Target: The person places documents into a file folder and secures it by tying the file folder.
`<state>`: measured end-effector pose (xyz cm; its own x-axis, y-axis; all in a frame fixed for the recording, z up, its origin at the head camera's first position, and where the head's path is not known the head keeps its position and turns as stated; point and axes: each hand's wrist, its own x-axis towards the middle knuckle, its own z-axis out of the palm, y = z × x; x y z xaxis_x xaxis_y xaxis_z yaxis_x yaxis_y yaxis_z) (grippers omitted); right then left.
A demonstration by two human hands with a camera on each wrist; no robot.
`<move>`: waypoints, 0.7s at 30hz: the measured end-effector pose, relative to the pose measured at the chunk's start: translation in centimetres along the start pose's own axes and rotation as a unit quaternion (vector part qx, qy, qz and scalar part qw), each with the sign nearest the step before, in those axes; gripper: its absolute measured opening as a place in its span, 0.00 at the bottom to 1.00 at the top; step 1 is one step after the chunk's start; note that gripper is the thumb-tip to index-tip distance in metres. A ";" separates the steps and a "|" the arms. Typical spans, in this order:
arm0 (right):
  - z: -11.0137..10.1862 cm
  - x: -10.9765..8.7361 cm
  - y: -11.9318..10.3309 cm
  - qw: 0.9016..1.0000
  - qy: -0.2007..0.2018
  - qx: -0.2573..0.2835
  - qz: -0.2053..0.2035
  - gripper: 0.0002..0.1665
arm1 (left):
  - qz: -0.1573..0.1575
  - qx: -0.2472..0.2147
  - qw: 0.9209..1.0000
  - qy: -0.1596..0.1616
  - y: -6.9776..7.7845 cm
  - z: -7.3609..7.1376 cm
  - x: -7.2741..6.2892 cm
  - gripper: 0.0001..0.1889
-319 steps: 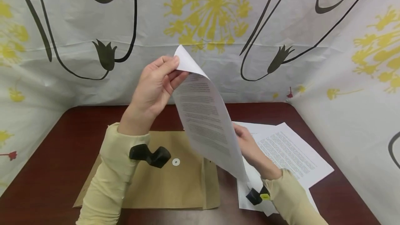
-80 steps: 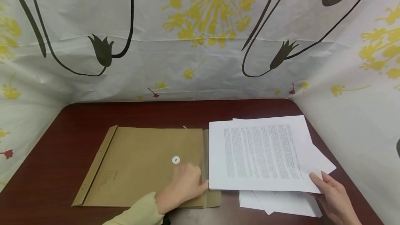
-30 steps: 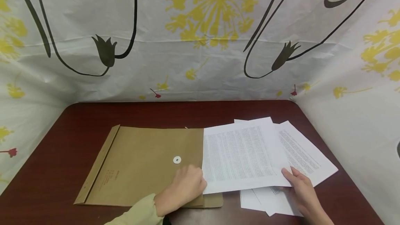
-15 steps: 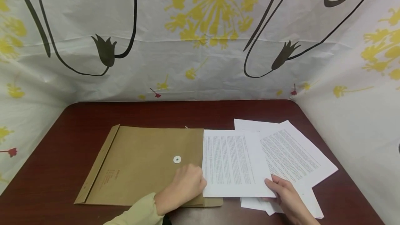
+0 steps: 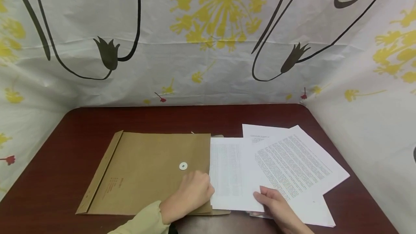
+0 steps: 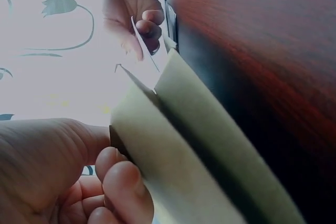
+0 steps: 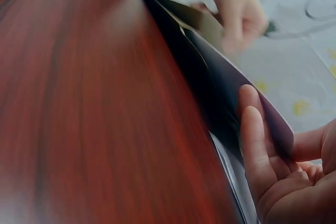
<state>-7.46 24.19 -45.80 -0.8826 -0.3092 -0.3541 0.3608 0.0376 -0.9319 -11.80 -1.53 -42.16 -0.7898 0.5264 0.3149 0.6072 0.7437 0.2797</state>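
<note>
A brown kraft envelope [image 5: 149, 172] with a white button lies flat, its mouth facing right. My left hand [image 5: 191, 192] pinches the upper layer at the mouth, thumb on one side and curled fingers on the other. In the left wrist view the envelope's two layers [image 6: 163, 145] stand apart. A printed white sheet [image 5: 227, 176] has its left part inside the mouth, hidden under the upper layer. Its near right corner is between the thumb and fingers of my right hand [image 5: 276, 203]. From the right wrist, the sheet [image 7: 236, 85] shows edge-on, with fingers beneath it.
Several loose printed sheets [image 5: 299, 161] overlap in a fanned pile at the right, partly under the held sheet. All lie on a dark red wooden table [image 5: 162, 118]. A patterned white curtain [image 5: 156, 64] closes off the back and both sides.
The sheet, once lifted over the pile, has slid left into the envelope's mouth with my right hand. My left hand, earlier raised with a sheet, now stays at the mouth.
</note>
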 end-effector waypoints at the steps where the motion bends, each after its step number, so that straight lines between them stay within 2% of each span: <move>1: 0.4 0.2 0.0 1.000 -0.011 0.003 -0.001 0.28 | -0.001 0.001 1.000 -0.001 0.0 0.0 0.0 0.23; 5: 1.3 0.7 -0.2 0.999 -0.041 0.001 -0.009 0.27 | -0.008 0.007 1.000 -0.011 0.0 -0.1 0.0 0.22; 13: 1.6 1.0 -0.4 0.998 -0.063 0.002 -0.025 0.26 | 0.002 -0.002 1.000 -0.014 0.1 -0.2 0.0 0.22; 21: 3.5 2.3 -0.6 0.994 -0.090 0.009 -0.061 0.24 | 0.008 -0.010 0.999 -0.030 0.0 -0.1 0.1 0.21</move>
<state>-8.61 20.11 -45.76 -0.8530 -0.4748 -0.2169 0.2607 -0.0274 -0.9650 -11.82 -1.55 -42.00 -0.7831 0.5628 0.2647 0.6213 0.7270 0.2923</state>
